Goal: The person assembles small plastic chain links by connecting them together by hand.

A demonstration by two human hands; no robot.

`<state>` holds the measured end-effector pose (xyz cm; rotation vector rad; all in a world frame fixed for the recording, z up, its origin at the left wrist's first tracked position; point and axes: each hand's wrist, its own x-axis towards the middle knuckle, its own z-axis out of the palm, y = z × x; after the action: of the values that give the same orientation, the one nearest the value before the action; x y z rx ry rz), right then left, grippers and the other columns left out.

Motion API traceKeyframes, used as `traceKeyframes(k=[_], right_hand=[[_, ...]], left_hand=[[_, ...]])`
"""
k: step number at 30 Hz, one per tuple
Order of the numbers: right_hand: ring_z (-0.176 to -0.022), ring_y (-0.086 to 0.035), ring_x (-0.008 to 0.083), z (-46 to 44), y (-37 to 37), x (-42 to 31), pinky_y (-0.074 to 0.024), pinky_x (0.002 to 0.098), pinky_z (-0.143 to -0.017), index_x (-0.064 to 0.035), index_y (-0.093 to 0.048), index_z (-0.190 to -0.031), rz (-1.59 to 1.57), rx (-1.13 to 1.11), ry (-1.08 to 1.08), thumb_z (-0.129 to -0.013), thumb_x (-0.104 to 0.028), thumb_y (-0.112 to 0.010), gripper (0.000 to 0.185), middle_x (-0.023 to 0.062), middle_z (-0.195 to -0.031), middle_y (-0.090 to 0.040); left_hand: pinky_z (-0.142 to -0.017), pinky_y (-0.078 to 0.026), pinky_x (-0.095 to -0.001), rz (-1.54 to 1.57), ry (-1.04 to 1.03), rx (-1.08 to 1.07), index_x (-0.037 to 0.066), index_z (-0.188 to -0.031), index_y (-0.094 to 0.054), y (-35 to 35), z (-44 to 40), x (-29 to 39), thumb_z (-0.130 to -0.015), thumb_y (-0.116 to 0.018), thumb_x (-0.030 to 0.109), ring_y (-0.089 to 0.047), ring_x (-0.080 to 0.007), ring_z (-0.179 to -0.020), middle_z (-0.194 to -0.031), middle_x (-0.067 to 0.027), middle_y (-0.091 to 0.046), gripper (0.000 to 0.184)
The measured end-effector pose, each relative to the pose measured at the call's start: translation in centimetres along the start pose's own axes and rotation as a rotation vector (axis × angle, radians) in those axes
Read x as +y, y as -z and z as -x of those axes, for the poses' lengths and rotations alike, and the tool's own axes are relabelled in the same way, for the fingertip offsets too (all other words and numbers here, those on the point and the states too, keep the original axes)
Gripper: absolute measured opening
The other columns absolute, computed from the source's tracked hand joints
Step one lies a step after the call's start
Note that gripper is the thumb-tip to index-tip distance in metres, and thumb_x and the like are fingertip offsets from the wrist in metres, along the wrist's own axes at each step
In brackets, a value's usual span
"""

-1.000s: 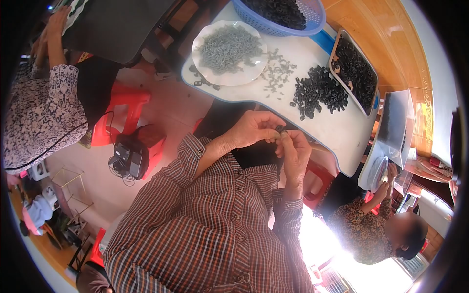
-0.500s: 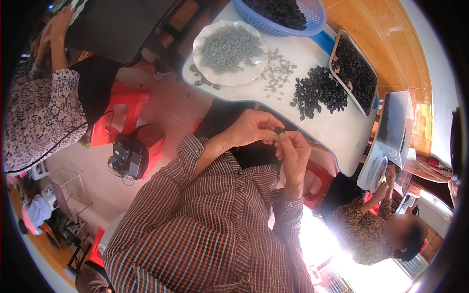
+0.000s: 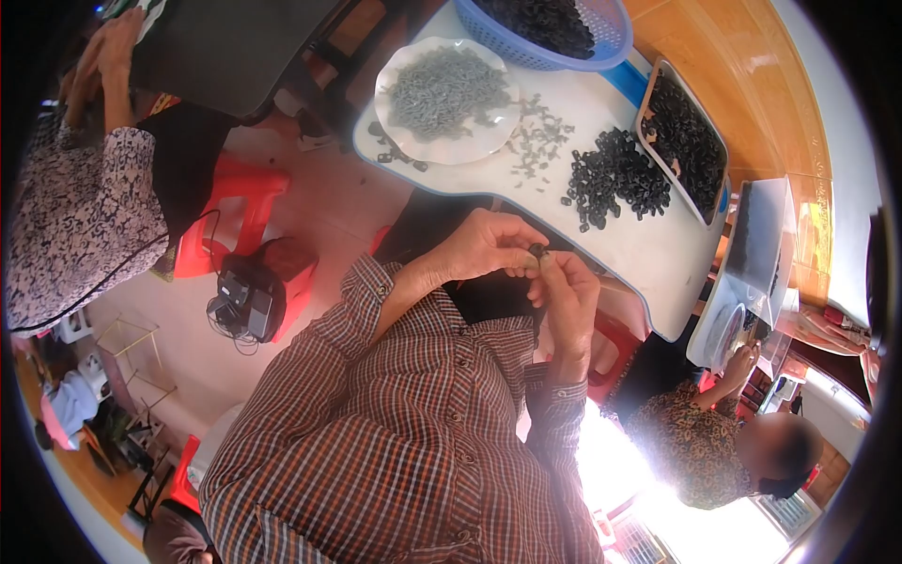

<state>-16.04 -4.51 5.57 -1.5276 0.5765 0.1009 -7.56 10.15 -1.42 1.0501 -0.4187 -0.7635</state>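
Head view: left hand (image 3: 490, 248) and right hand (image 3: 569, 289) pinch a small black piece (image 3: 537, 250), grip closed, likely for steadiness. Heaped black plastic-looking pieces (image 3: 613, 174), upper right, presumably sit for easy reach.

Plate (image 3: 442, 150) on tbl (image 3: 639, 263) L, basket (image 3: 615, 39) behind, parts pile (image 3: 615, 174) R (tray (image 3: 674, 176) further R)

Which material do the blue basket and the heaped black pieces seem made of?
Blue basket: likely plastic, smooth, slightly shiny; evenly coloured, pierced by many holes. Heaped black pieces: perhaps plastic or rubber, mostly dull; uniformly black, similar shapes, too small to confirm.
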Motion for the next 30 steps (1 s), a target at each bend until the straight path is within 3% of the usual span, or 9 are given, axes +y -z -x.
traceKeyframes(k=[8, 30], right_hand=[[-0.056, -0.057, 0.0091, -0.4, 0.7, 0.1, -0.0452, 0.0203, -0.050, 0.0019, -0.060, -0.090, -0.083, -0.061, -0.047, -0.093, -0.012, -0.059, 0.015, 0.0079, -0.078, -0.065], [-0.050, -0.055, 0.0077, -0.3, 1.5, -0.8, -0.0418, 0.0187, -0.044, 0.0003, -0.061, -0.083, -0.071, -0.084, -0.137, -0.089, -0.008, -0.062, 0.011, 0.0080, -0.072, -0.065]], left_hand=[[-0.064, -0.051, -0.0202, 0.050, 0.006, -0.017, -0.002, -0.108, -0.064, 0.0, -0.1, -0.1, -0.085, -0.068, 0.004, -0.062, -0.0070, -0.069, -0.078, -0.0038, -0.066, 0.024], [-0.061, -0.053, -0.0208, 0.124, 0.070, -0.050, -0.003, -0.108, -0.064, -0.3, 0.2, 0.3, -0.084, -0.068, 0.001, -0.063, -0.0090, -0.066, -0.079, -0.0059, -0.066, 0.024]])
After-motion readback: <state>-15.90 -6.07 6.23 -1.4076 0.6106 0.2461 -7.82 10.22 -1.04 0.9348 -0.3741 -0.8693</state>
